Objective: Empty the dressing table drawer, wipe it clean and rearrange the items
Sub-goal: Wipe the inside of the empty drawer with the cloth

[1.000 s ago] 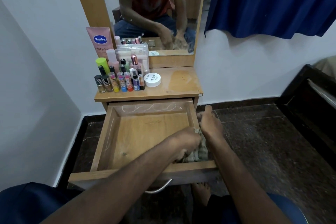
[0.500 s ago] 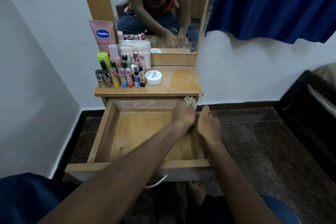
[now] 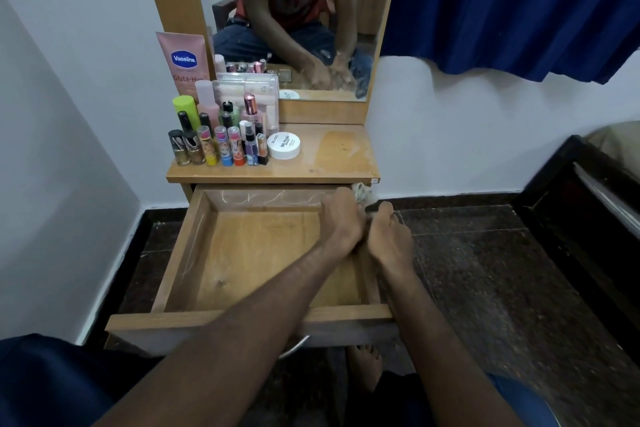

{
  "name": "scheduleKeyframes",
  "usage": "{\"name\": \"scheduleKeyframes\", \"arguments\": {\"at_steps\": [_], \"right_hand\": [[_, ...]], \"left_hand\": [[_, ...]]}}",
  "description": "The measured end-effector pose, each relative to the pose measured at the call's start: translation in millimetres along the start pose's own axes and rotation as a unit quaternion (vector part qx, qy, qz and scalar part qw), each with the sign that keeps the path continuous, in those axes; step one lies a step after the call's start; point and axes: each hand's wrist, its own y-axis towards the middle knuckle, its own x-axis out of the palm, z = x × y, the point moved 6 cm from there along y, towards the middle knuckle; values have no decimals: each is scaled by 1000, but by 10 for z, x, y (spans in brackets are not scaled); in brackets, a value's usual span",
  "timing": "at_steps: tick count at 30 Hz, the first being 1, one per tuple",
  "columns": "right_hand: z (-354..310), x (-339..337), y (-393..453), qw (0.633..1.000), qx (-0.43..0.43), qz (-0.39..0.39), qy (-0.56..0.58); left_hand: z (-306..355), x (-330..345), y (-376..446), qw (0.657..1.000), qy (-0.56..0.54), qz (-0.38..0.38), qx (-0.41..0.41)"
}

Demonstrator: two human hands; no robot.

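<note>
Wiping the far right corner of the emptied drawer [image 3: 249, 253], we see both hands working at its right wall. The left hand [image 3: 341, 220] lies inside the drawer, fingers curled round a pale cloth [image 3: 362, 192], whose bunched end sticks up at the back corner just under the tabletop's [image 3: 329, 156] edge. The right hand [image 3: 389, 237] rests on the drawer's right wall, thumb forward; whether its fingers clasp the wall, pinch the cloth or simply lie there we cannot tell, since they are hidden beyond the edge.

The drawer is pulled well out and holds nothing but chalky scuff marks on its back wall. The items taken from it appear to stand crowded on the left of the tabletop: small bottles [image 3: 218, 146], a white round tin [image 3: 284, 146] and a pink Vaseline tube [image 3: 183, 62] leaning by the mirror [image 3: 304, 21].

We judge the wiping step under way, with rearranging still to come. Risks from here:
- Pressing hard on a drawer this far extended could tip or unseat it.
- A jolt to the table could topple the closely packed bottles, one knocking down the next.
- The cloth could snag between the drawer's back and the tabletop.
</note>
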Motion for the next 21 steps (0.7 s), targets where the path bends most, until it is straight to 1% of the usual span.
{"name": "scheduleKeyframes", "arguments": {"at_steps": [2, 4, 6, 9, 11, 14, 15, 16, 18, 19, 20, 21], "right_hand": [[-19, 5, -5, 1000, -15, -5, 3], [-32, -5, -14, 1000, -21, -3, 11], [-34, -29, -11, 999, -23, -1, 22], [-44, -18, 1, 999, -21, -4, 28], [-41, 7, 3, 1000, -17, -8, 24], [-10, -1, 9, 999, 10, -21, 30], [11, -9, 16, 998, 25, -32, 39], [31, -12, 37, 997, 37, -46, 52], [86, -4, 97, 991, 61, -83, 85], [123, 4, 135, 987, 70, -99, 103], [172, 16, 176, 984, 79, -110, 115], [224, 31, 226, 982, 84, -114, 122]], "left_hand": [[-60, 21, -14, 1000, 23, 2, -5], [-131, 77, -106, 998, 45, -36, 3], [-193, 133, -215, 992, 82, -97, 9], [-259, 235, -465, 973, 120, -196, 27], [-287, 255, -630, 966, 87, -243, 29], [-305, 162, -738, 956, 67, -282, 28], [-317, 110, -734, 955, 42, -293, 18], [-343, 81, -720, 949, -22, -313, -11], [-375, 46, -735, 914, -189, -347, -86], [-395, 45, -728, 907, -221, -344, -98], [-442, 71, -672, 922, -193, -324, -85], [-471, 96, -616, 942, -143, -296, -71]]}}
